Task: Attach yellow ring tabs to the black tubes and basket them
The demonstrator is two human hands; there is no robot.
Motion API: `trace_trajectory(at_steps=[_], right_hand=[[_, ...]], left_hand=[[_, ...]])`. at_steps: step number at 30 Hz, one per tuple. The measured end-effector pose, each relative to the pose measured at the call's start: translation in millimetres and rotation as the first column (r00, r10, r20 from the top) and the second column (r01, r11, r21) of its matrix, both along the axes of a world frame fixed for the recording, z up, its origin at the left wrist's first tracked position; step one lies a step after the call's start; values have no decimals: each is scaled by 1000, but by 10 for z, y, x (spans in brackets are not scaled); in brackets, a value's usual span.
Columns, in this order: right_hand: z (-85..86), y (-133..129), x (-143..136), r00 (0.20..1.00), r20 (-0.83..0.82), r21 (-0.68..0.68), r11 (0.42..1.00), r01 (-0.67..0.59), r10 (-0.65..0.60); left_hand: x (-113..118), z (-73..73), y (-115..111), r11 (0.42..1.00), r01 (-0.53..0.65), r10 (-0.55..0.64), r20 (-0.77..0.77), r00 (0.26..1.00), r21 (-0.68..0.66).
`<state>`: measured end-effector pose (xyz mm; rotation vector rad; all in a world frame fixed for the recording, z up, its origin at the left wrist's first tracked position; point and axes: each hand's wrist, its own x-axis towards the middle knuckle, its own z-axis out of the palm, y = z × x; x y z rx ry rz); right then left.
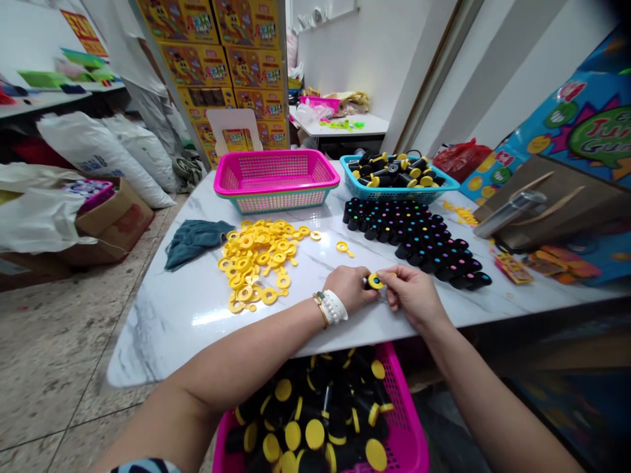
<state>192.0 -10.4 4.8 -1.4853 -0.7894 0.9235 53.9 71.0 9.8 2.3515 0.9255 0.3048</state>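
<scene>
My left hand [348, 288] is closed around a small black cylinder, mostly hidden by the fingers. Over the cylinder's end sits a yellow plastic ring [375, 281], with a dark, bluish centre showing through it. My right hand [413, 294] pinches the ring's right side between thumb and fingers. Left of my hands lies a loose pile of yellow rings with tabs [261, 256]; a single yellow ring [342, 247] rests apart from it. Beyond my right hand, rows of black cylinders with coloured dots [414, 236] stand upright on the marble-patterned table [172, 328].
A pink basket [419, 433] below the table edge holds black cylinders with yellow caps. At the back stand stacked pink and green baskets [276, 187] and a blue basket [401, 192] of similar pieces. A dark cloth [194, 242] lies left; a paper bag [552, 197] stands right.
</scene>
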Motion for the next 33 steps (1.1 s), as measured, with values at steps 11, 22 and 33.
trace_trajectory(at_steps=[11,22,33], right_hand=[[-4,-52,-34,996,38,-37,996,-79,81],[-134,-54,30,984,104,-53,989,-137,142],[33,-125,306,918,-334,13,974,-225,216]], left_hand=[[-38,93,18,976,71,-48,119,992,-204],[-8,38,-21,948,47,23,217,976,-314],[-35,-6,69,988,142,-150,200,968,56]])
